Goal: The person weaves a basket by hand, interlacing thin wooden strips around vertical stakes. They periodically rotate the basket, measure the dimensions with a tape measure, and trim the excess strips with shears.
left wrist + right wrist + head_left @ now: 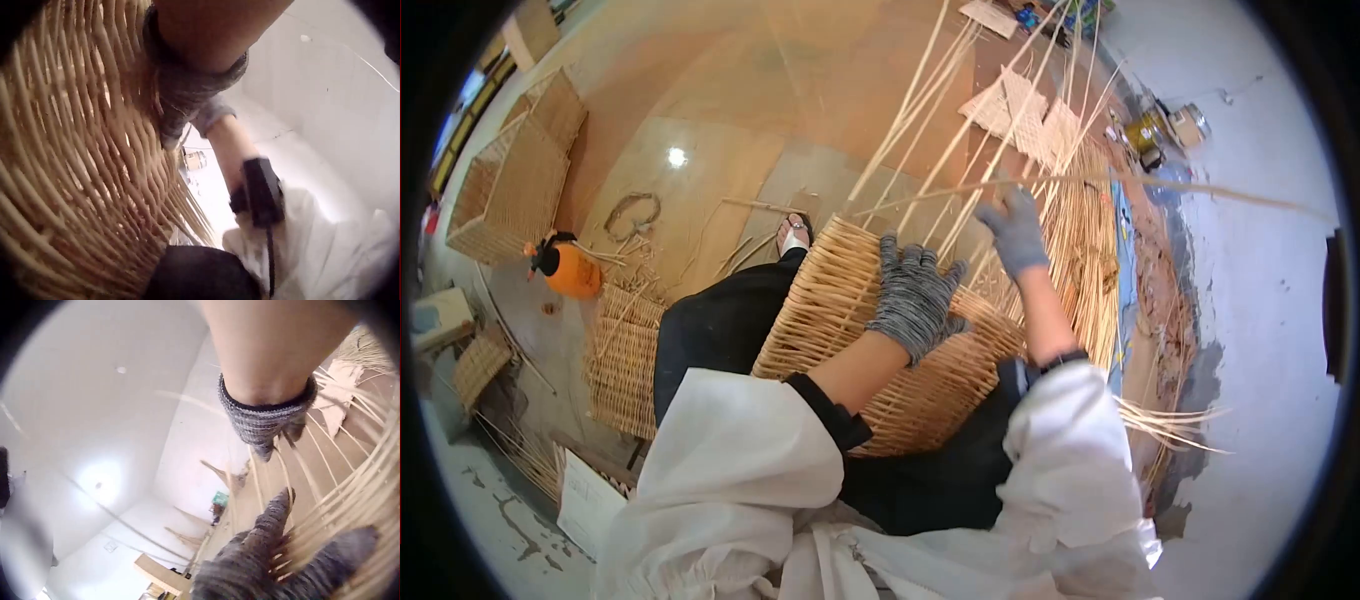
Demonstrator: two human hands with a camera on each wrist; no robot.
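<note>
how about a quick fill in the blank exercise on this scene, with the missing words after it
The person's ____ hand rests on the woven basket.
The gloves on both hands are ____ in colour.
The body of the spray bottle is ____ in colour.
Only ____ foot shows in the head view.

Missing words, in order: left; grey; orange; one.

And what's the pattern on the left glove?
The left glove is streaked in light and dark grey, best seen in the head view.
</note>
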